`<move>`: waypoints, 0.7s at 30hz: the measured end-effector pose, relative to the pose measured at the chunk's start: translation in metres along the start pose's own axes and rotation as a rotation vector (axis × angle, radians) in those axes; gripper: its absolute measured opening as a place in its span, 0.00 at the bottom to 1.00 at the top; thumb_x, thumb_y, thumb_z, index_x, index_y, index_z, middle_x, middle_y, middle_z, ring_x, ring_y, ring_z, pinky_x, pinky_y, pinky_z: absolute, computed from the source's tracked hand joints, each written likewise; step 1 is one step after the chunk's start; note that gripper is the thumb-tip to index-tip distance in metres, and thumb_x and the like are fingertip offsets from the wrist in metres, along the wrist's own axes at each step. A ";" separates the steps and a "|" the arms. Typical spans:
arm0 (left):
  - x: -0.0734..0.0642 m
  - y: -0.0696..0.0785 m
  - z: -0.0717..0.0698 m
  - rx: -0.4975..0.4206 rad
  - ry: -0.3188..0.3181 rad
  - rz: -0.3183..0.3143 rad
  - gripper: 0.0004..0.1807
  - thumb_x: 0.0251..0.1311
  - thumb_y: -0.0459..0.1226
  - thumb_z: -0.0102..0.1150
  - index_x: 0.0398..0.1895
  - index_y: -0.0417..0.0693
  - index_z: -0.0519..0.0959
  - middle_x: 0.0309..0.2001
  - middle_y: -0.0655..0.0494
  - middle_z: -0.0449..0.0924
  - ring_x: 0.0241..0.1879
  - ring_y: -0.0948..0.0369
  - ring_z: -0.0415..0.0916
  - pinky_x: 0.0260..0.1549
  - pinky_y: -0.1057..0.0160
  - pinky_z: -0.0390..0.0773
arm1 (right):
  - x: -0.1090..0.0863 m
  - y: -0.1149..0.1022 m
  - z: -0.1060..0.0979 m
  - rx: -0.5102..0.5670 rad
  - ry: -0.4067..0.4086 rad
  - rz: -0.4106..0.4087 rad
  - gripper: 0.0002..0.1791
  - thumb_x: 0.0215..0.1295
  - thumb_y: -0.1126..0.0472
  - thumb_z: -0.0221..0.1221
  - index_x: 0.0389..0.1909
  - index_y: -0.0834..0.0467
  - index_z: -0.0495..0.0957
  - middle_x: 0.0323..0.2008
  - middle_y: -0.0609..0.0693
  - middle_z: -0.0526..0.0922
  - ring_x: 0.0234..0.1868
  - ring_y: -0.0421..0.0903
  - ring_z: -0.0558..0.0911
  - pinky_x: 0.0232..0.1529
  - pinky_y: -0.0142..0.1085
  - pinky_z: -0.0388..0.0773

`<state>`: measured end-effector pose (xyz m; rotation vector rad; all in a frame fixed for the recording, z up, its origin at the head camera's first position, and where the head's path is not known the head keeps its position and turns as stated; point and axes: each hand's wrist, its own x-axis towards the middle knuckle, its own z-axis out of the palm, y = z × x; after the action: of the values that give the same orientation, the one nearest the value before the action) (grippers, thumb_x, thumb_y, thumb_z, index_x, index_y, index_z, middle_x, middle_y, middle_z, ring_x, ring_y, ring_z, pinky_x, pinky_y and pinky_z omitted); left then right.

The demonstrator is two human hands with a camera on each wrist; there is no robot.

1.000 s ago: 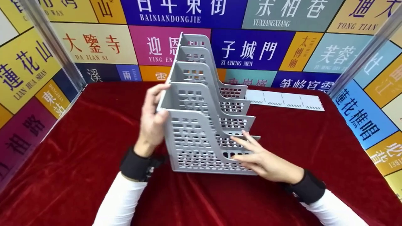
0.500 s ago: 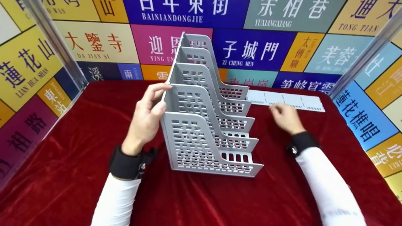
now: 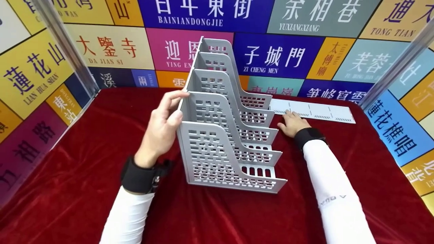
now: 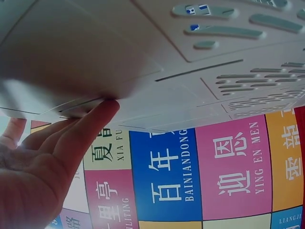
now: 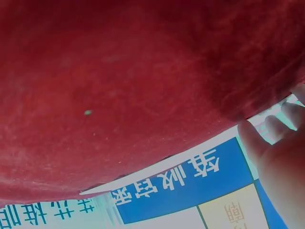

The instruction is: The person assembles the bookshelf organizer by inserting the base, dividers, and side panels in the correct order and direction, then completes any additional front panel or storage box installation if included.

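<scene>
A grey plastic file holder (image 3: 217,149) with perforated dividers stands upright on the red cloth, its tall back to the left. In the head view my left hand (image 3: 161,127) rests on its back edge, index fingertip and thumb tip against it. The left wrist view shows long fingers (image 4: 90,131) of that hand touching the pale back panel (image 4: 138,90). At the far right of the holder, my right hand (image 3: 293,124) reaches a flat white strip (image 3: 325,112) with dashed lines and hatch marks. Fingertips overlap its near edge, thumb beside it over the cloth.
Red velvet cloth (image 3: 84,162) covers the table. Behind it stands a wall of coloured panels with printed place names (image 3: 278,56). Transparent corner posts rise at the left (image 3: 69,47) and right (image 3: 390,71). The file holder's far end stands close to the wall.
My right hand has left the front of the file holder and moved away to the white strip at the back right. My left hand stays on the holder's back edge.
</scene>
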<state>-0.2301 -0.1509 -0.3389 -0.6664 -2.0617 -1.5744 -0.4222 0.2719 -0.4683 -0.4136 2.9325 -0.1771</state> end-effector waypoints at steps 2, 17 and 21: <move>0.000 0.000 0.001 -0.016 -0.010 0.002 0.27 0.62 0.44 0.44 0.62 0.39 0.70 0.59 0.41 0.81 0.55 0.53 0.81 0.48 0.65 0.81 | 0.001 0.000 0.001 0.005 -0.012 0.010 0.35 0.76 0.50 0.43 0.73 0.73 0.56 0.76 0.72 0.50 0.77 0.72 0.49 0.72 0.70 0.53; 0.000 0.001 0.001 -0.015 -0.017 0.011 0.27 0.63 0.44 0.44 0.62 0.38 0.70 0.59 0.41 0.81 0.56 0.54 0.81 0.52 0.65 0.80 | -0.021 0.010 -0.009 -0.144 0.646 -0.022 0.24 0.53 0.59 0.72 0.40 0.74 0.76 0.41 0.72 0.81 0.42 0.71 0.81 0.41 0.60 0.74; 0.000 0.001 0.001 -0.004 -0.015 0.014 0.27 0.63 0.43 0.44 0.62 0.38 0.70 0.61 0.41 0.79 0.59 0.55 0.80 0.55 0.66 0.78 | -0.037 0.021 -0.011 -0.112 0.743 -0.031 0.18 0.50 0.67 0.72 0.37 0.68 0.74 0.33 0.70 0.81 0.34 0.72 0.81 0.33 0.61 0.73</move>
<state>-0.2295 -0.1501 -0.3386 -0.6940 -2.0610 -1.5707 -0.3952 0.3029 -0.4544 -0.4946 3.6794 -0.2065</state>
